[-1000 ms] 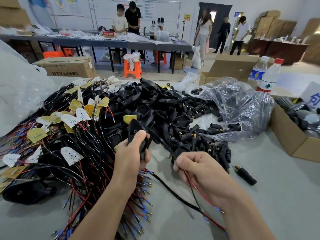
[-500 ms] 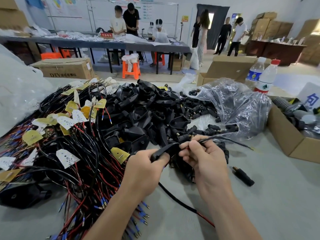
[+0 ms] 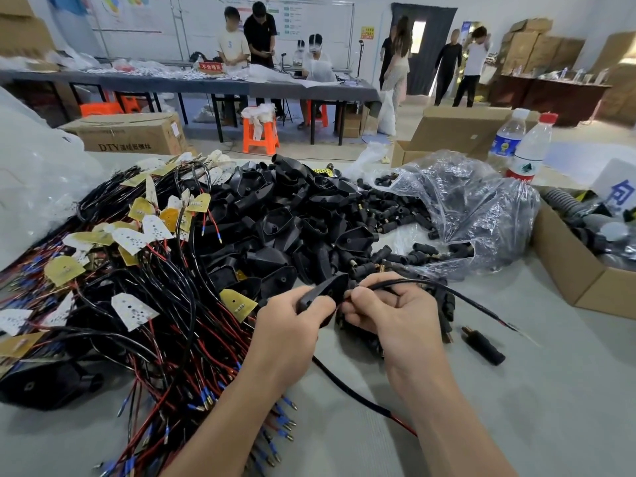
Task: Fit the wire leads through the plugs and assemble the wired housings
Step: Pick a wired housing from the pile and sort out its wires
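Your left hand (image 3: 289, 325) is curled around a black housing (image 3: 327, 287), and your right hand (image 3: 395, 315) pinches the wire lead (image 3: 464, 299) just beside the housing's narrow end, so the work sits between your hands above the bench (image 3: 516, 407). The housing looks like light, rigid plastic, so hold it by its broad body. The lead looks thin and floppy as it trails off to the right of your right hand. Pinch it close to where it feeds, where it should be stiff enough to push. A loose plug (image 3: 483, 346) lies just right of that hand.
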Demonstrator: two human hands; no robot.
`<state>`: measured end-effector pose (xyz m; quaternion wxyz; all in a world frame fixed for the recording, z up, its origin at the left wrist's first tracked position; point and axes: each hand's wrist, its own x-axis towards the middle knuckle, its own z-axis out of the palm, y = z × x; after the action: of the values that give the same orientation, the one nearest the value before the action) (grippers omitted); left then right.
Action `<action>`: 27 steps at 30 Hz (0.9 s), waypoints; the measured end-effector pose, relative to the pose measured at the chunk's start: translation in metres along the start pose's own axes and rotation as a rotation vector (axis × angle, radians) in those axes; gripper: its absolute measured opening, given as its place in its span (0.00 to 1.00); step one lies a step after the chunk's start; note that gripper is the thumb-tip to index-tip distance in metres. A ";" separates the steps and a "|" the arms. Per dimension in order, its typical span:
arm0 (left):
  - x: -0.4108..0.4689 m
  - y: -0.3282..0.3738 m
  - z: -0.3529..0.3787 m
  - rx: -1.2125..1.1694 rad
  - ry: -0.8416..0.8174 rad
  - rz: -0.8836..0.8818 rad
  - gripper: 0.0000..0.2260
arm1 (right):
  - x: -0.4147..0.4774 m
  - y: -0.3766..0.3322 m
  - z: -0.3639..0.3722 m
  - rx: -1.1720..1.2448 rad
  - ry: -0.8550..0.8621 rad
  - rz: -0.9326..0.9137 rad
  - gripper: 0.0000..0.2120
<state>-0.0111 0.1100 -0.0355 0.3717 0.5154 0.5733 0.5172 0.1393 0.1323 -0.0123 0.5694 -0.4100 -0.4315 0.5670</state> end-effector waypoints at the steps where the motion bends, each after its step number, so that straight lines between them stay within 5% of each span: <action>1: -0.001 0.000 0.001 0.044 0.021 0.023 0.16 | 0.000 0.000 0.001 0.013 0.012 0.002 0.08; 7: -0.007 0.003 0.001 0.214 0.141 0.108 0.17 | 0.002 -0.004 0.000 0.185 0.128 -0.009 0.06; 15: -0.007 0.002 0.000 0.185 0.086 0.092 0.28 | 0.004 0.001 0.000 0.113 0.058 0.009 0.03; 22: -0.001 -0.002 -0.001 0.091 0.150 0.125 0.16 | 0.003 -0.001 -0.003 0.127 -0.054 0.038 0.12; 27: 0.002 -0.001 -0.003 -0.003 0.225 0.102 0.10 | 0.005 0.001 -0.003 0.100 -0.033 0.033 0.06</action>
<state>-0.0144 0.1114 -0.0358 0.2791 0.4819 0.5838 0.5908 0.1418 0.1372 -0.0138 0.5726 -0.3787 -0.4054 0.6036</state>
